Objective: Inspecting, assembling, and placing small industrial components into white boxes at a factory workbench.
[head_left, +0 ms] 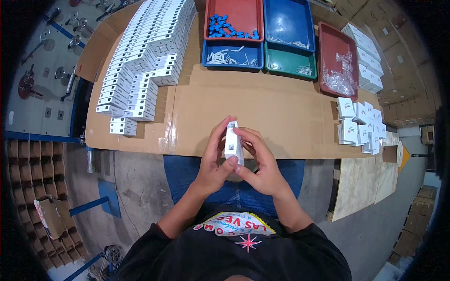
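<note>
A small white box-shaped piece point(232, 142) with dark rectangular openings on its narrow side is held upright between my hands, just above the table's near edge. My left hand point(214, 158) wraps its left side, thumb on the lower end. On the other side my right hand point(258, 161) grips it, with fingers over the top right and the thumb low. Its back and part of its right face are hidden by my fingers. Similar white pieces stand in long stacked rows point(140, 61) at the left of the cardboard-covered table point(211, 105).
Farther back are a red tray point(233, 10) with blue parts, two blue trays point(288, 18) point(232, 67) and a green tray point(286, 56) with white pins. A dark red tray point(330, 44) holds clear plastic parts. White boxes point(356, 119) pile up at right.
</note>
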### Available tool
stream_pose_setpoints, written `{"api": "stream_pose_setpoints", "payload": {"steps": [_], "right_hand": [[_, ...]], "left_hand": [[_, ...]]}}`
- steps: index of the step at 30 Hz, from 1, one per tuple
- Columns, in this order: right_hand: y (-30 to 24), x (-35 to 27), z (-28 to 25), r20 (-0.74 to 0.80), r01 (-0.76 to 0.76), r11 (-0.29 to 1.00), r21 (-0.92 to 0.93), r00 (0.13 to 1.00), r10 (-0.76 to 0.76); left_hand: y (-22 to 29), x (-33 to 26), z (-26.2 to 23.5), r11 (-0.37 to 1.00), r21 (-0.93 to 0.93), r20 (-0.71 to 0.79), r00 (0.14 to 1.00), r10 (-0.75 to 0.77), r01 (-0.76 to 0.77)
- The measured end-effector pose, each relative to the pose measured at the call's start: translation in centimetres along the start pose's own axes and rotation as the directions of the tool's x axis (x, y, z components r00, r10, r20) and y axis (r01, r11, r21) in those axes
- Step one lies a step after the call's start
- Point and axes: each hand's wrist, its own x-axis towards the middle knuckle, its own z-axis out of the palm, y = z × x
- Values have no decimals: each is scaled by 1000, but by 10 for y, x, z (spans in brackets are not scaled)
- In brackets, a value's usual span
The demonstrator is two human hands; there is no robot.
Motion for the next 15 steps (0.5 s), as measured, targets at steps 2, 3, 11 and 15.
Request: {"api": "stream_pose_setpoints", "payload": {"steps": [2,3,11,15], "right_hand": [[1,-2,1,-50,-5,991,132,999,12],[1,-2,1,-49,-4,991,134,999,11],[-1,-1,1,-141,94,987,-129,984,-112],[1,4,-8,-116,175,951,-256,971,-210]], "left_hand": [[-3,-1,0,1000,-10,14,1000,8,-8],[-5,-2,-1,1000,-24,30,999,17,-17],[-2,0,16,964,-263,-49,998,29,-40],[-12,-15,7,979,-154,-48,989,-141,132]]}}
